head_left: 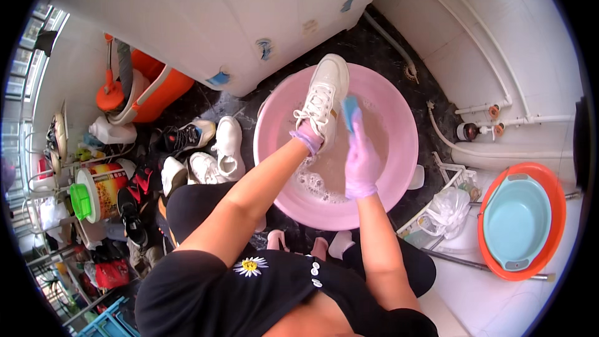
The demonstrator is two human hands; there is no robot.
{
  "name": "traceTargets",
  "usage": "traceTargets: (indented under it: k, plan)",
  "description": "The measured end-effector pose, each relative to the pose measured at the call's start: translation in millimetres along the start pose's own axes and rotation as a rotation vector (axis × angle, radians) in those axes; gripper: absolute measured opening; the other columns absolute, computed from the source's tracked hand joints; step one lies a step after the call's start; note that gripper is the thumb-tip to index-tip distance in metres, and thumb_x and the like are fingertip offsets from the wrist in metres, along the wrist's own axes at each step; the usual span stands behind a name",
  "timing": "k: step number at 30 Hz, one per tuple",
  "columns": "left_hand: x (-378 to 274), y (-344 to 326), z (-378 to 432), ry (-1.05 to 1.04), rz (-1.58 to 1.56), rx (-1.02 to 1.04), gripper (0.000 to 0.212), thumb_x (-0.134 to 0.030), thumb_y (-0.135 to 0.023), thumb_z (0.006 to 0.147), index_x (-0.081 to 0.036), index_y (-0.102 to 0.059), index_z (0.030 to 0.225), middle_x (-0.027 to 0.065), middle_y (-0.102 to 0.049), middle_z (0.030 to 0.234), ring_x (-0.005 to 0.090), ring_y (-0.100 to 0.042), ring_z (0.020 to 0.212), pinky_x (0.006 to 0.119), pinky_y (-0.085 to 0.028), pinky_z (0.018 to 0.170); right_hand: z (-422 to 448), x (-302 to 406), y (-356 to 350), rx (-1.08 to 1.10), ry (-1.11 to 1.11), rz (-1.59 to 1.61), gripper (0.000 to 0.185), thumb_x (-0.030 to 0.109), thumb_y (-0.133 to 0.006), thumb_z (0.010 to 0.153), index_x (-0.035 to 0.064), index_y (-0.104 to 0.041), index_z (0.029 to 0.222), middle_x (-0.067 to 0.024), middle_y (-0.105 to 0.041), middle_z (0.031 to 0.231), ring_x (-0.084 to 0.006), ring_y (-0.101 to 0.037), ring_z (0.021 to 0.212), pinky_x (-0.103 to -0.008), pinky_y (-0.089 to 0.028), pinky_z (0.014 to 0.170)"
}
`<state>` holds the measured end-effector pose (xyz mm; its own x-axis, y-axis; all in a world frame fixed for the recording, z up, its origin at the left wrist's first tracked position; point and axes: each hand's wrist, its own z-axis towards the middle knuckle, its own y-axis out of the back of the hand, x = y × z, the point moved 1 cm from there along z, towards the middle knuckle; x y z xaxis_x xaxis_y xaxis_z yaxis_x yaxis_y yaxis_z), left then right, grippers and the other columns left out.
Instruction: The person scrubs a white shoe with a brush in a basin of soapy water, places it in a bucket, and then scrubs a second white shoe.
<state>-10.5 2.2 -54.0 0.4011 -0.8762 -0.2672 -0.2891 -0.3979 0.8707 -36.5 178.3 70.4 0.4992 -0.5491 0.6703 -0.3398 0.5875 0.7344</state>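
Note:
My left hand (310, 138), in a thin pink glove, reaches into the heel opening of a white lace-up sneaker (329, 79) and holds it up, toe pointing away from me. Its fingers are hidden inside the shoe. My right hand (363, 164), gloved the same way, grips a blue scrubber (349, 111); whether it is a brush or a sponge, I cannot tell. The scrubber is close to the right side of the sneaker, and contact is unclear. Below both hands stands a large pink plastic basin (403, 150) of murky water (334, 161) with suds along its near side.
White shoes (229, 145) and dark sneakers (182, 138) lie left of the basin. Beyond it stands a white panel (234, 23). An orange mop bucket (164, 96) is at the back left. To the right are pipes (543, 120), a wire rack (444, 182) and a blue basin (517, 220) within an orange one.

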Motion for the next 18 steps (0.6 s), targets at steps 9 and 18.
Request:
traceTargets:
  k: [9, 18]
  plan:
    - [21, 20, -4, -0.007, -0.009, -0.030, 0.032, -0.025, -0.052, 0.089, -0.009, -0.057, 0.117, 0.0158, -0.054, 0.121, 0.0291, -0.050, 0.110, 0.042, -0.040, 0.095, -28, -100, 2, 0.630, -0.791, -0.422, 0.058, 0.034, -0.056, 0.100, 0.0018, -0.048, 0.148, -0.0166, -0.063, 0.136, -0.0283, -0.064, 0.119, -0.0370, -0.049, 0.098]
    - [7, 24, 4, 0.006, 0.016, -0.101, 0.027, -0.025, -0.056, 0.086, -0.011, -0.058, 0.108, 0.0135, -0.055, 0.112, 0.0260, -0.051, 0.101, 0.040, -0.041, 0.087, 16, -26, 4, 0.258, -0.544, 0.327, 0.051, 0.013, -0.048, 0.104, 0.0235, -0.044, 0.153, -0.0217, -0.057, 0.142, -0.0356, -0.057, 0.129, -0.0365, -0.044, 0.106]
